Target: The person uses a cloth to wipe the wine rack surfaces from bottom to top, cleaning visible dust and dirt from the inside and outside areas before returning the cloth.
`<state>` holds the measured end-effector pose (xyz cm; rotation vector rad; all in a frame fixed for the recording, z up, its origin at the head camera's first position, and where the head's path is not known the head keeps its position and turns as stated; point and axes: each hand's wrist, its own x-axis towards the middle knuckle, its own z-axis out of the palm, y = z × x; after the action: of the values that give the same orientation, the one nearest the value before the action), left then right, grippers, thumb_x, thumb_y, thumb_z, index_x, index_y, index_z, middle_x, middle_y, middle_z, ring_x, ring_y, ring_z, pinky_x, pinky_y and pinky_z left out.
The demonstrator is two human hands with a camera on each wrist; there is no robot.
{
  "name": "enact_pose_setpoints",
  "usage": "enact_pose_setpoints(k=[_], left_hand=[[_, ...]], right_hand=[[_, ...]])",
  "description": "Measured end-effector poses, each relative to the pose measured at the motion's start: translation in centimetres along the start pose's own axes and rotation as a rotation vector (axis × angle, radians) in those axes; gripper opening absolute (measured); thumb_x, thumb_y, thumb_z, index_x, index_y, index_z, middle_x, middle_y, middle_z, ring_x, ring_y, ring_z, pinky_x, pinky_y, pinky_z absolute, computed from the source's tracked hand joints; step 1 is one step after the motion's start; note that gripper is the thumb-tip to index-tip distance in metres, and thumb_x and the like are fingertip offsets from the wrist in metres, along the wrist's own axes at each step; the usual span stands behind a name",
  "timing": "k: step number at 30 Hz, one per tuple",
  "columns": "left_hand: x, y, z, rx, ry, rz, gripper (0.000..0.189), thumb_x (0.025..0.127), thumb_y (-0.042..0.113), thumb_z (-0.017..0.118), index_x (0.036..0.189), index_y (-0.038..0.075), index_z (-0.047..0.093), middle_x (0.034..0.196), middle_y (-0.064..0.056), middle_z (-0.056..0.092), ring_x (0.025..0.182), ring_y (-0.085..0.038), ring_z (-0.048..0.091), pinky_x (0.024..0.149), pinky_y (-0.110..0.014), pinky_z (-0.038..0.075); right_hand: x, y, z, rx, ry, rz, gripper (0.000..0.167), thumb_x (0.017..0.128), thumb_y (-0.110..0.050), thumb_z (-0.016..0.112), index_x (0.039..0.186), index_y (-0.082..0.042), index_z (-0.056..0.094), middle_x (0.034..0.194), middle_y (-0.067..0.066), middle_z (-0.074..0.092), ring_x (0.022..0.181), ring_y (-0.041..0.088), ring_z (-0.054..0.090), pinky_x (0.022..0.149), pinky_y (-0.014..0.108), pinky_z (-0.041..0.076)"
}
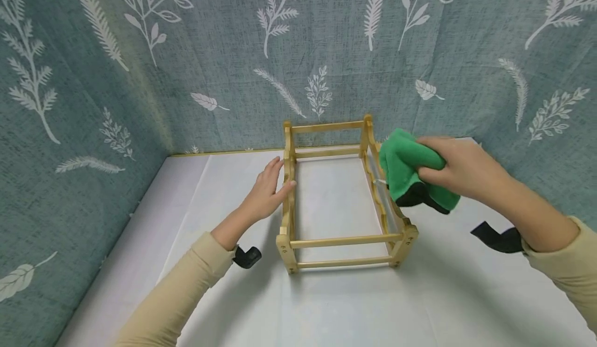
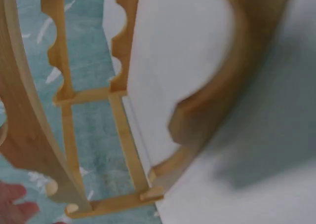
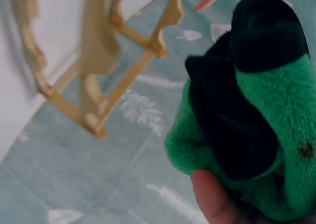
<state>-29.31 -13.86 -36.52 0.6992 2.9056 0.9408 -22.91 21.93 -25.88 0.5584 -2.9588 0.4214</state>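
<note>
A wooden rack (image 1: 342, 241) with scalloped side rails stands on the white table in the head view. My left hand (image 1: 267, 191) is at its left side, fingers extended, the fingertips and thumb at the upper left rail. In the left wrist view only some fingertips (image 2: 17, 204) show beside the wood. My right hand (image 1: 459, 165) grips a bunched green cloth (image 1: 403, 160) with black edging, held by the rack's right side. The right wrist view shows the cloth (image 3: 276, 115) large, with a dark spot on it and my thumb (image 3: 210, 192) against its lower edge.
A white table surface (image 1: 224, 305) lies under the rack. Grey-green fabric with white leaf prints (image 1: 224, 41) hangs behind and on both sides. Black straps (image 1: 247, 257) hang at both wrists. A small white tag (image 1: 380, 181) shows beside the cloth.
</note>
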Motion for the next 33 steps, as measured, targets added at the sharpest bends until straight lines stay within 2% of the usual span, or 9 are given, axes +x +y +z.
enact_pose_setpoints(k=[2,4,8,11,15,19,25,29,33], left_hand=[[1.7,0.2,0.0,0.015,-0.001,-0.077,0.07,0.096,0.042,0.04,0.146,0.002,0.012,0.152,-0.016,0.005,0.137,-0.04,0.012,0.106,-0.056,0.019],[3.1,0.4,0.1,0.041,-0.03,-0.157,0.075,0.095,0.046,0.039,0.147,0.002,0.008,0.153,-0.015,0.0,0.138,-0.039,0.009,0.107,-0.054,0.019],[4.9,0.9,0.2,0.12,-0.112,-0.278,0.082,0.093,0.052,0.039,0.147,0.005,-0.002,0.153,-0.012,-0.008,0.137,-0.04,0.008,0.106,-0.054,0.022],[5.3,1.2,0.3,0.159,-0.125,-0.317,0.083,0.092,0.051,0.041,0.148,0.007,-0.002,0.154,-0.01,-0.006,0.136,-0.042,0.012,0.104,-0.054,0.024],[5.0,1.1,0.6,0.212,-0.094,-0.309,0.079,0.093,0.047,0.042,0.148,0.006,0.003,0.154,-0.01,0.002,0.132,-0.044,0.02,0.104,-0.053,0.025],[4.7,1.0,1.1,0.255,-0.079,-0.276,0.075,0.094,0.044,0.041,0.147,0.004,0.006,0.153,-0.012,0.005,0.129,-0.047,0.025,0.103,-0.054,0.026],[4.6,1.1,1.4,0.262,-0.088,-0.256,0.075,0.094,0.043,0.041,0.147,0.003,0.006,0.153,-0.013,0.003,0.128,-0.047,0.025,0.102,-0.053,0.028],[4.6,1.3,1.3,0.263,-0.097,-0.259,0.076,0.095,0.042,0.041,0.147,0.003,0.003,0.153,-0.014,0.002,0.129,-0.045,0.025,0.102,-0.052,0.029],[4.7,1.3,1.0,0.264,-0.092,-0.257,0.075,0.095,0.04,0.04,0.147,0.002,0.002,0.153,-0.015,0.002,0.13,-0.043,0.024,0.102,-0.052,0.029]], right_hand=[[2.4,-1.0,-0.6,-0.009,-0.01,-0.008,0.048,0.086,-0.021,0.057,0.131,-0.005,0.047,0.104,0.016,0.058,0.072,0.024,0.047,0.058,0.037,0.036],[5.1,-2.1,-0.9,-0.037,-0.049,-0.01,0.048,0.087,-0.022,0.056,0.131,-0.006,0.047,0.106,0.016,0.057,0.077,0.026,0.048,0.06,0.039,0.037],[11.3,-4.0,-0.3,-0.125,-0.21,-0.013,0.051,0.088,-0.023,0.052,0.135,-0.006,0.043,0.11,0.018,0.055,0.082,0.028,0.047,0.063,0.039,0.037],[15.7,-4.9,1.2,-0.178,-0.325,-0.014,0.05,0.088,-0.023,0.05,0.135,-0.006,0.043,0.105,0.016,0.055,0.08,0.026,0.045,0.064,0.037,0.035],[20.0,-5.7,5.1,-0.204,-0.4,0.02,0.04,0.088,-0.023,0.05,0.125,-0.006,0.052,0.102,0.012,0.054,0.082,0.024,0.044,0.069,0.036,0.036],[22.2,-6.0,10.3,-0.218,-0.423,0.053,0.032,0.089,-0.023,0.052,0.116,-0.007,0.057,0.105,0.012,0.057,0.089,0.025,0.05,0.074,0.037,0.041],[23.7,-6.3,17.1,-0.235,-0.337,0.028,0.047,0.091,-0.026,0.056,0.133,-0.007,0.046,0.124,0.017,0.054,0.11,0.031,0.054,0.088,0.042,0.047],[24.0,-7.0,19.6,-0.202,-0.309,0.009,0.054,0.092,-0.029,0.056,0.138,-0.007,0.038,0.13,0.022,0.046,0.112,0.033,0.053,0.09,0.041,0.046],[23.7,-6.5,19.9,-0.145,-0.336,-0.079,0.051,0.092,-0.027,0.056,0.136,-0.008,0.039,0.13,0.02,0.047,0.112,0.031,0.052,0.09,0.04,0.045]])
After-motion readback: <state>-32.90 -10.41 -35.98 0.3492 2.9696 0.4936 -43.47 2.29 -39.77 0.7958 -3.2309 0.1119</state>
